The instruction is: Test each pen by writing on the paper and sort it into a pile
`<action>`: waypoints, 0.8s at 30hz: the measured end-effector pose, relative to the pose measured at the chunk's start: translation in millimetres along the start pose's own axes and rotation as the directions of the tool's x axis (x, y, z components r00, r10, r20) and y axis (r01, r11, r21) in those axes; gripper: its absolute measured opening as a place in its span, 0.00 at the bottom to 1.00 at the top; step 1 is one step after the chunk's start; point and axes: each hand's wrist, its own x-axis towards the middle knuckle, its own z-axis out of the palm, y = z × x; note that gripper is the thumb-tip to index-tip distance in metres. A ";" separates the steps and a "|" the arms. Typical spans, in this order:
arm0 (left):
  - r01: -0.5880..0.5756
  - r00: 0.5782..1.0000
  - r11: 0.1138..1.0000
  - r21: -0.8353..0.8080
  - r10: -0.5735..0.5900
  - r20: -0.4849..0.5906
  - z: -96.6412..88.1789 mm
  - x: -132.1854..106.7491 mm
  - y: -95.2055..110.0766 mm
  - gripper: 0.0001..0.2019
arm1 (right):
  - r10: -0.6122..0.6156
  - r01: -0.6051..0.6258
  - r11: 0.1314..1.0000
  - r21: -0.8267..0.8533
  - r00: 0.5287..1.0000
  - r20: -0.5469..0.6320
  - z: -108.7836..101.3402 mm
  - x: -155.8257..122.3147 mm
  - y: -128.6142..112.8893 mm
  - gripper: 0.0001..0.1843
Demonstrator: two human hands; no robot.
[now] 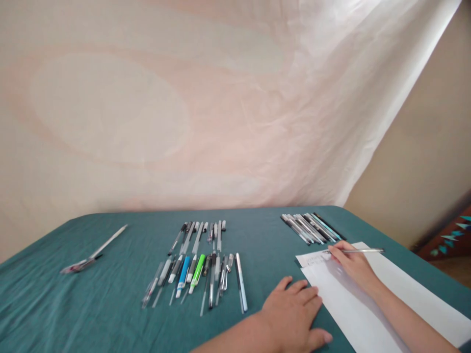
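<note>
My right hand (pixel 346 262) pinches a slim pen (pixel 368 250), its shaft sticking out to the right. The pen's tip end is near the top of a sheet of white paper (pixel 371 299), where faint grey writing shows. Palm down on the table lies my left hand (pixel 294 309), fingers spread, just left of the paper's edge and holding nothing. Left of that hand lie rows of pens, among them a green pen (pixel 197 273), a blue pen (pixel 182 277) and a pale pen (pixel 241 282) nearest to me.
A green cloth (pixel 110 314) covers the table. Beyond the paper, several pens (pixel 311 228) lie side by side. A farther row of clear pens (pixel 198 237) is at centre. At left is a long pale item with a crumpled end (pixel 79 266). A pinkish curtain (pixel 228 122) hangs behind.
</note>
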 end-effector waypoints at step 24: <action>-0.007 1.000 1.000 0.016 0.007 0.017 6.8 3.3 -7.2 0.29 | -0.092 0.093 0.991 -0.097 0.996 0.014 -1.0 -1.5 -9.7 0.18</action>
